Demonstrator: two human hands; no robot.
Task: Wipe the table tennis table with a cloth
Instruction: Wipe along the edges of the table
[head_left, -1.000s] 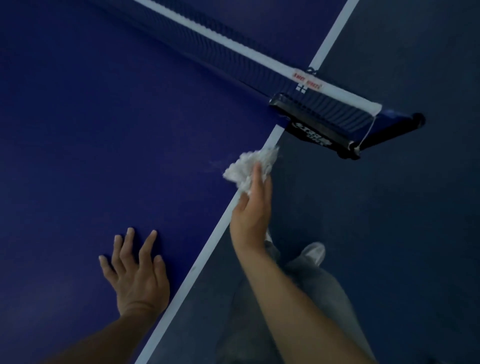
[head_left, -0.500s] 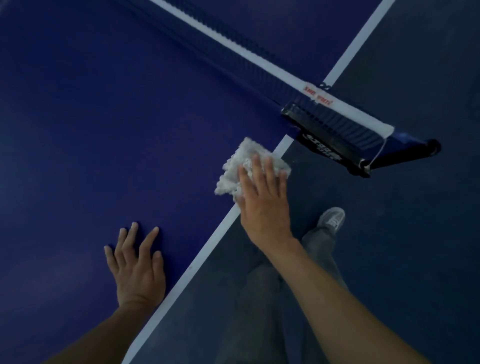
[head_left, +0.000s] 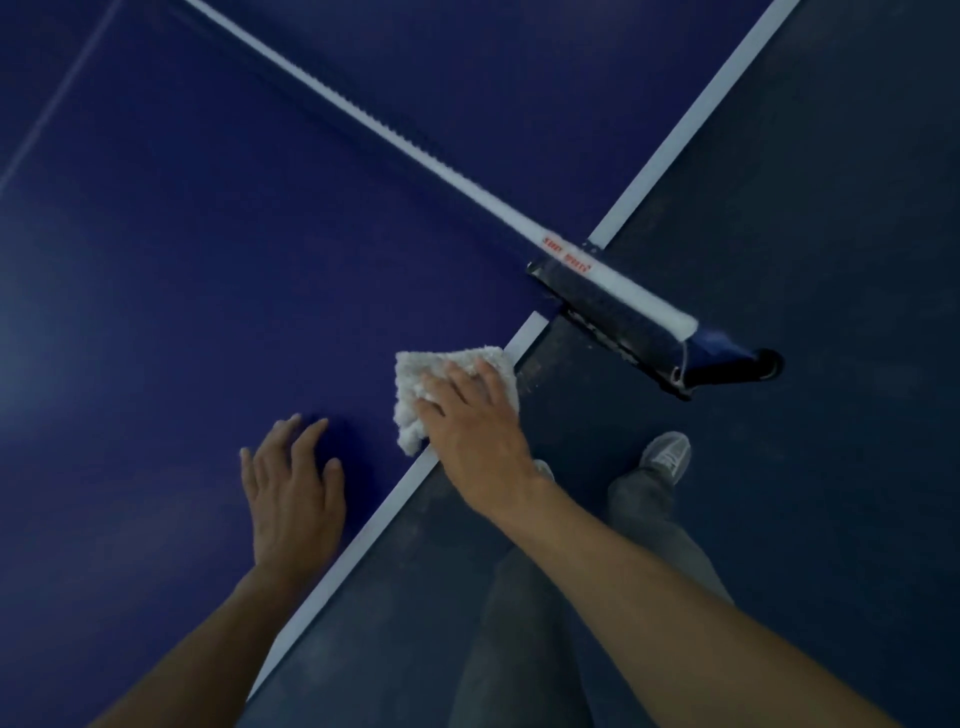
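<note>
The blue table tennis table (head_left: 208, 270) fills the left and top of the head view, with a white line along its side edge. A white fluffy cloth (head_left: 415, 376) lies flat on the table at that edge, just before the net. My right hand (head_left: 475, 423) presses on the cloth with straight fingers, covering its right half. Flat on the table to the left of the cloth rests my left hand (head_left: 293, 491), fingers spread, holding nothing.
The net (head_left: 415, 150) runs diagonally across the table; its black clamp post (head_left: 628, 322) sticks out past the side edge, just right of the cloth. Beside the table is dark floor (head_left: 831, 260), where my legs and a grey shoe (head_left: 665, 454) stand.
The cloth went from bunched in my right fingers at the edge line to spread flat under my palm, a little further onto the table. My left hand stayed flat on the table.
</note>
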